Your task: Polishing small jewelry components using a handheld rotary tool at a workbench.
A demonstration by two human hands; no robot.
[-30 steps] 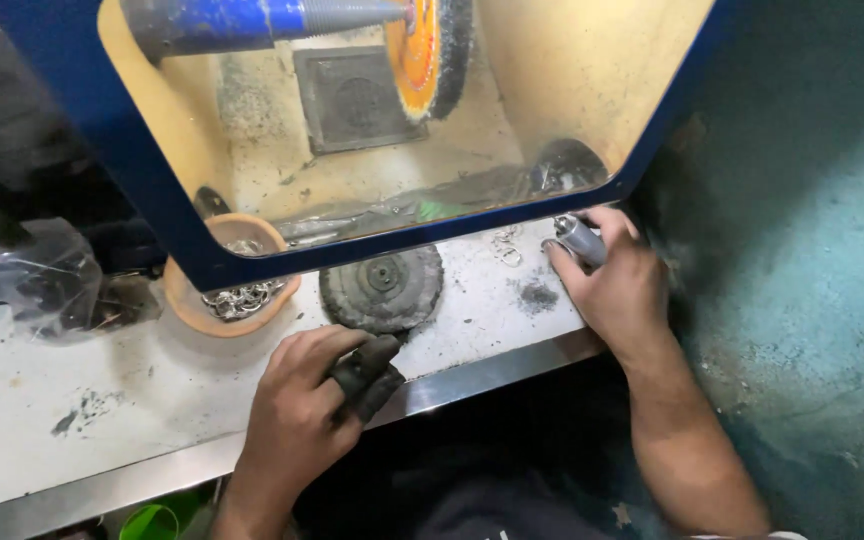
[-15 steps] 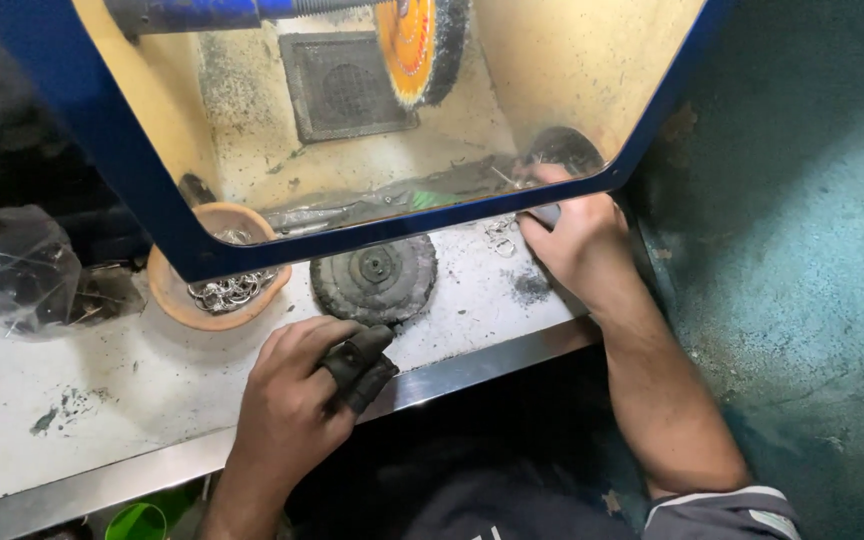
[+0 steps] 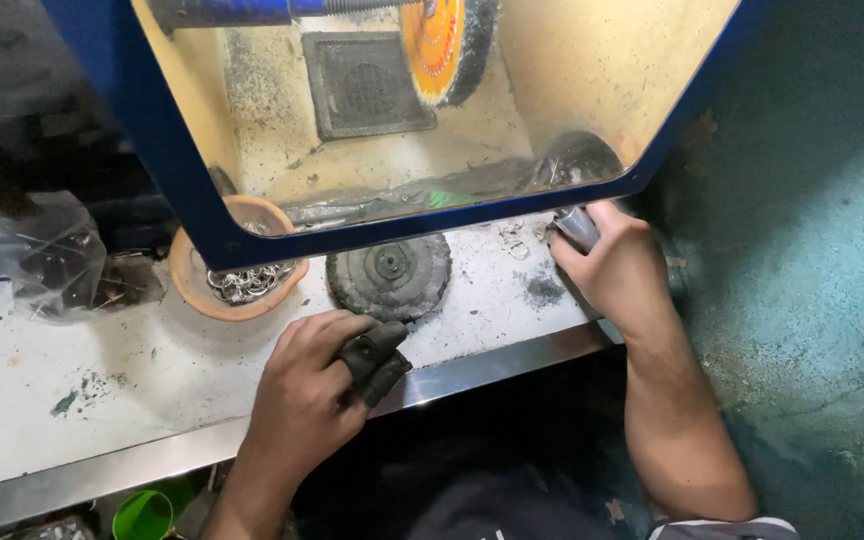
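Left hand (image 3: 302,400) curling around a dark pad (image 3: 372,358) near the table's front edge (image 3: 472,368). Right hand (image 3: 617,265) gripping a small grey metal piece (image 3: 577,226) by the blue hood (image 3: 182,170).

The left hand (image 3: 302,400) grips a dark pad (image 3: 372,360) at the bench edge (image 3: 492,365); the right hand (image 3: 617,265) closes around what looks like a small metal cylinder (image 3: 577,227) beside the worn buffing wheel (image 3: 389,274).
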